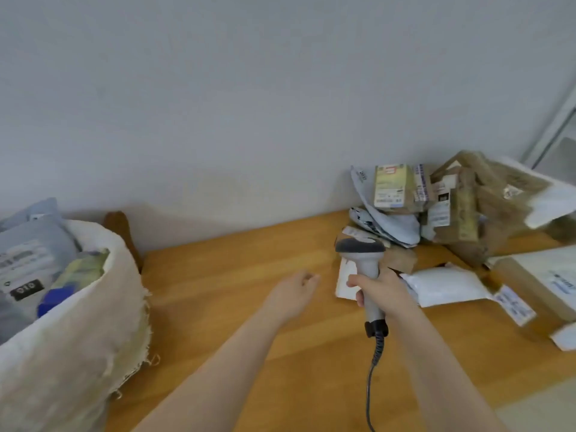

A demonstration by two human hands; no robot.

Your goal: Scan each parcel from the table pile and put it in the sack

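Parcels (436, 210) lie heaped on the table (224, 275) at the far right, labels too blurred to read. The right hand (378, 289) wraps its fingers round the scanner (361, 254) beside them. The left hand (293, 294) hovers, fingers loosely curled, holding nothing. In the sack (78, 322) at left, a black tag (26, 288) reads "010".

Wall: plain pale grey painted wall (249, 104); fills the upper half of the view; faint shadow low along its foot
Post: dark brown rounded wooden post (120, 227); upright, close against the wall's foot at left; lower part hidden
Frame: white-framed glass panel (558, 132); slanted at the upper right edge, beside the wall
Corner: pale greenish flat patch (536, 413); bottom right; blurred, material unclear
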